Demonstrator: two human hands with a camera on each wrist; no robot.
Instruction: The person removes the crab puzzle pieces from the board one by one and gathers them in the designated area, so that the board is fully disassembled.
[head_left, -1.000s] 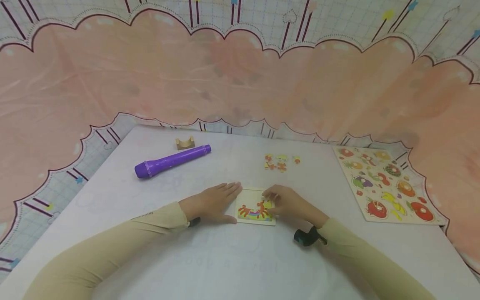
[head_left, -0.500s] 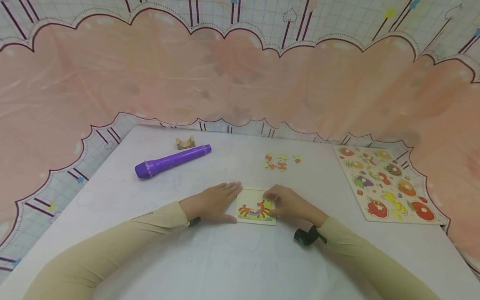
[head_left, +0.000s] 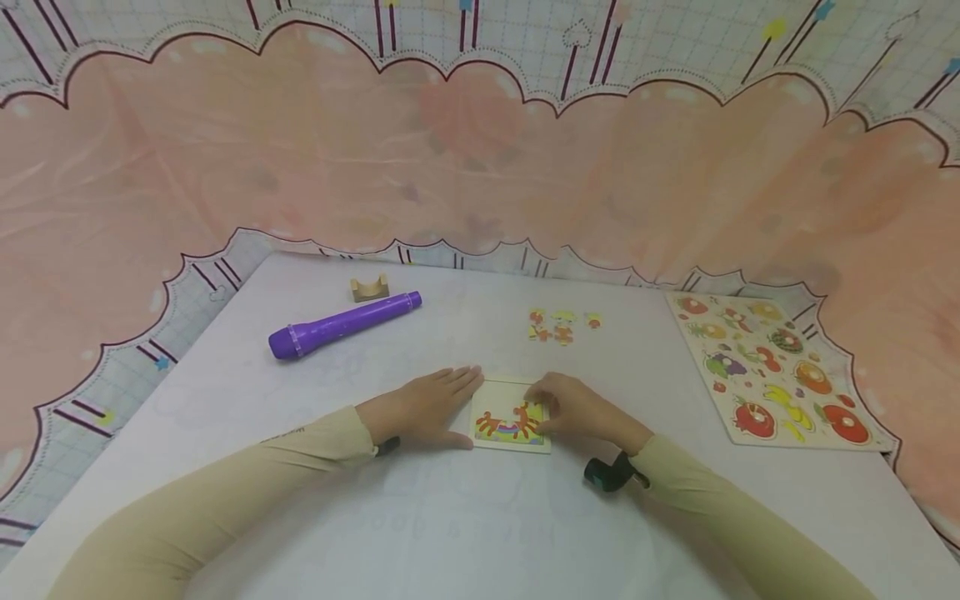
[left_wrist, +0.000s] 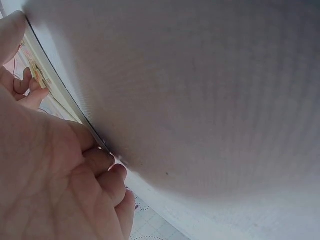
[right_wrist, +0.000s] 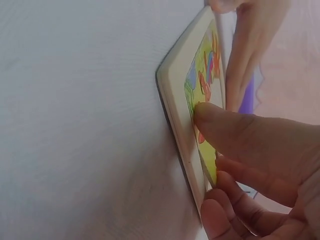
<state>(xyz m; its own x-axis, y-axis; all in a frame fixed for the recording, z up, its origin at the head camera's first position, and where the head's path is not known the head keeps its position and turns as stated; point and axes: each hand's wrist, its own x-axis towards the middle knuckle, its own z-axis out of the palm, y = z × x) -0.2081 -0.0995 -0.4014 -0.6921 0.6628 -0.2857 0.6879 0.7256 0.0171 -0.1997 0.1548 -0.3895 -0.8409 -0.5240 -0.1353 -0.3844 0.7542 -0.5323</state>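
Observation:
A small square jigsaw board (head_left: pixel 498 393) lies flat on the white table, its lower part filled with pieces of an orange animal over a rainbow. My left hand (head_left: pixel 422 410) rests along its left edge, thumb at the near corner and the other fingers stretched toward the far one. At the right edge, my right hand (head_left: pixel 583 406) pinches a yellow jigsaw piece (right_wrist: pixel 209 162) between thumb and fingers. That piece sits slightly tilted at the board's inner border in the right wrist view. The right fingers hide part of the board's right side from the head camera.
Several loose jigsaw pieces (head_left: pixel 562 336) lie behind the board. A purple tube with a wider end (head_left: pixel 345 326) and a notched wooden block (head_left: pixel 370 294) are at the back left. A fruit puzzle board (head_left: pixel 738 387) lies at the right table edge, near the hanging cloth (head_left: pixel 480 150).

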